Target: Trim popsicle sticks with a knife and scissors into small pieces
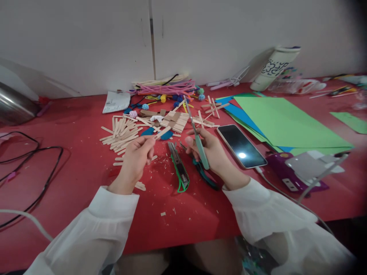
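My left hand (136, 160) is closed, pinching a wooden craft stick (164, 132) that points up to the right. Fingers of my right hand (208, 149) wrap round a knife (201, 151) with a mint-green handle, its long thin blade pointing up and away. The two hands are apart. Between them a green utility knife (179, 168) lies on the red table. A tool with dark blue handles (208, 177) lies partly hidden under my right hand. Beyond my left hand is a loose pile of craft sticks (122, 133), beside a flat panel of joined sticks (176, 121).
A phone (242, 145) lies right of my right hand, cabled near a purple power adapter (295, 173). Green paper sheets (289, 118) are stacked behind it. Pink pipe cleaners (164, 88) lie by the wall; a tumbler (273, 68) leans there. Black cable (46, 183) curls at left.
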